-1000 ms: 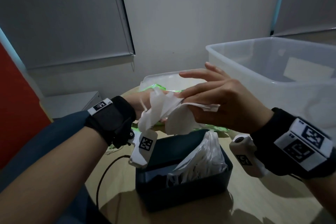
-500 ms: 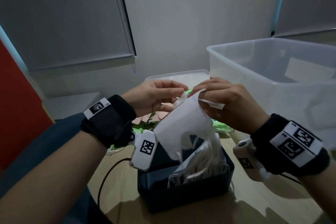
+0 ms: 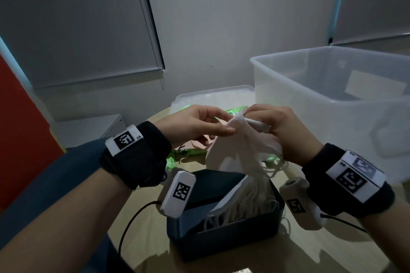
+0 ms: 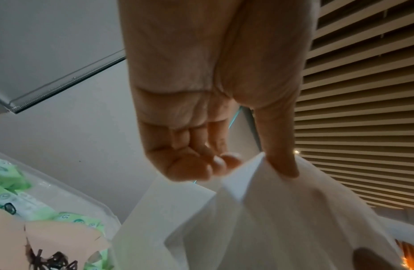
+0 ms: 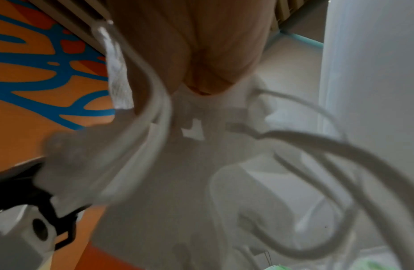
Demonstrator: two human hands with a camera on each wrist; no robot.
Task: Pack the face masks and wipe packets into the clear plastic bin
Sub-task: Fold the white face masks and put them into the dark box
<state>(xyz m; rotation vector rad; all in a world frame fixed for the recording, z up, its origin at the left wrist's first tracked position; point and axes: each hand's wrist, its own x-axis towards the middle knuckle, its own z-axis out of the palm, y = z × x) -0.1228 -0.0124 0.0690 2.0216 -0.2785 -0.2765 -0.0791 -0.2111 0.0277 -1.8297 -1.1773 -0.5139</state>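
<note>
Both hands hold a bunch of white face masks (image 3: 230,148) above a dark box (image 3: 224,226) that holds more masks. My left hand (image 3: 199,126) pinches the top edge of a mask (image 4: 254,204) between thumb and fingertips. My right hand (image 3: 277,131) grips the bunch from the right, its fingers curled round the masks (image 5: 196,131), and ear loops (image 5: 317,138) hang below. Green wipe packets (image 3: 190,153) lie on the table behind the hands. The clear plastic bin (image 3: 332,95) stands at the right.
A clear lid or shallow tray (image 3: 213,99) lies at the table's far edge behind the wipe packets (image 4: 21,206). A black cable (image 3: 131,224) runs over the round wooden table (image 3: 146,228) at the left. A pink mask (image 4: 62,237) lies by the packets.
The masks have been lifted further out of the dark box. My left hand has shifted from an open hold to a pinch on the top edge, and my right hand has closed round the bunch.
</note>
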